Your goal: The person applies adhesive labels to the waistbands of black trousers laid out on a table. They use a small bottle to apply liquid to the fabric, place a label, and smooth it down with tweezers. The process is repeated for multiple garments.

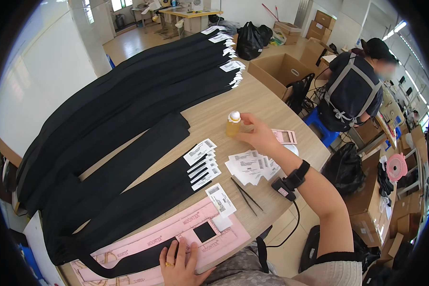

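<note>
My right hand (258,135) reaches across the table, its thumb and fingers closed round a small bottle (232,127) with yellowish contents and a white cap. The bottle is upright. My left hand (181,264) lies with fingers spread on a black fabric band (140,257), pressing it against a pink printed board (237,238). A black square shows in a cut-out frame (204,232) on the board, right of my left fingers. Beside it, a white label (220,200) overlaps the board's far edge. Black tweezers (246,196) lie between the board and a fanned pile of white labels (252,167).
Long black fabric strips (128,95) with white labels cover the table's left and far side. A pink frame piece (284,137) lies beyond my right wrist. An open cardboard box (276,71) stands past the table edge; a person (350,86) sits at the right.
</note>
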`<action>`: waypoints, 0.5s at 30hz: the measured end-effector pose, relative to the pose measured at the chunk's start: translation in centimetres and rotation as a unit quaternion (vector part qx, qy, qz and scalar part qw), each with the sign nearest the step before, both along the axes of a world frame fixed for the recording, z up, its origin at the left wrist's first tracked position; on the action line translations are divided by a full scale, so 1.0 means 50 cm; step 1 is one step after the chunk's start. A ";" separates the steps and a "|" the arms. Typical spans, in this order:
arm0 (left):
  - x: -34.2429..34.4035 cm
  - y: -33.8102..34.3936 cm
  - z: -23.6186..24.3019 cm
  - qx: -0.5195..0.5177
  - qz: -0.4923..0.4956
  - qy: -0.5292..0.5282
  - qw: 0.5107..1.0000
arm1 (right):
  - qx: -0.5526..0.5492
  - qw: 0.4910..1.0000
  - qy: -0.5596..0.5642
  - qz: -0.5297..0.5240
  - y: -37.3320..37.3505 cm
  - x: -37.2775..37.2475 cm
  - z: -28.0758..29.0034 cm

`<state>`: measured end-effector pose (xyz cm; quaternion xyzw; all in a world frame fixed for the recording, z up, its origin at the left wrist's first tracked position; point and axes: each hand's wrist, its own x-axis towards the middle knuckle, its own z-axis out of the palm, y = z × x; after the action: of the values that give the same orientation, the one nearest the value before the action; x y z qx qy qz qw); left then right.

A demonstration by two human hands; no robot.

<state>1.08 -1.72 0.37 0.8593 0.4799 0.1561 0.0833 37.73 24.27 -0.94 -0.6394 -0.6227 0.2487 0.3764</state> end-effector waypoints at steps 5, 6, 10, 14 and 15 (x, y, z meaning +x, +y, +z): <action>0.003 -0.003 -0.001 0.005 -0.005 0.009 1.000 | -0.163 0.981 -0.101 0.005 -0.128 0.051 0.090; 0.002 -0.003 0.000 0.003 -0.001 0.010 1.000 | -0.147 0.983 -0.107 0.012 -0.141 0.053 0.080; 0.001 -0.002 0.000 0.002 -0.004 0.012 1.000 | -0.111 0.987 -0.119 0.009 -0.175 0.058 0.048; -0.001 0.000 0.005 -0.003 -0.006 0.016 1.000 | -0.107 0.986 -0.125 -0.002 -0.178 0.056 0.040; -0.001 0.000 0.006 -0.005 -0.006 0.016 1.000 | -0.105 0.987 -0.125 -0.002 -0.178 0.057 0.037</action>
<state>1.02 -1.72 0.66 0.8639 0.4770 0.1399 0.0806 40.57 15.39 0.91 -0.7023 -0.6343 0.2300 0.2272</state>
